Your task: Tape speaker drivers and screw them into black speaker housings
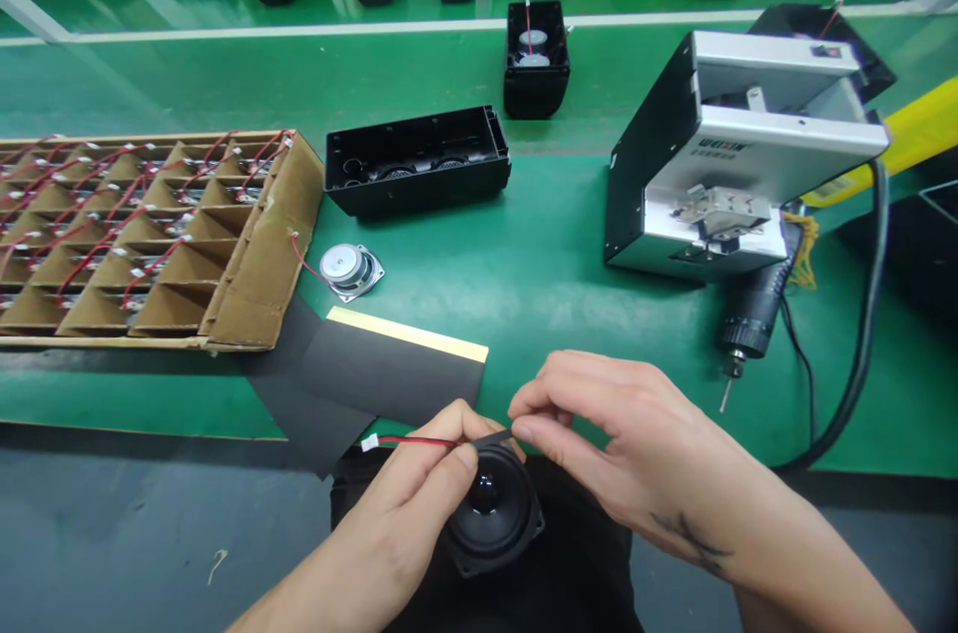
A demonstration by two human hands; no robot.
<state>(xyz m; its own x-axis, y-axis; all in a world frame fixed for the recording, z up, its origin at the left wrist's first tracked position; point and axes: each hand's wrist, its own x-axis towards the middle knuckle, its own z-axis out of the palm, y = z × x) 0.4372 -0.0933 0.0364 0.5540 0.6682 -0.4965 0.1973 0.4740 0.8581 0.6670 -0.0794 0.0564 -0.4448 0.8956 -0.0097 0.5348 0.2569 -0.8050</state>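
My left hand point(419, 488) is closed round a black square-framed speaker driver point(494, 513), cone facing up, just in front of the table edge. A red and black wire with a white plug point(369, 443) sticks out to the left over my thumb. My right hand point(599, 423) pinches a small dark strip point(494, 437) at the speaker's top edge, thumb and forefinger pressed together. Black foam sheets point(389, 375) with a yellow backing edge lie just beyond my hands.
A cardboard tray point(246, 284) of wired speakers sits at the left, a loose silver speaker point(350, 270) beside it. An open black housing point(416, 162) lies behind, a smaller one point(535, 62) farther back. A metal screw feeder point(737, 164) and hanging electric screwdriver point(748, 323) stand at right.
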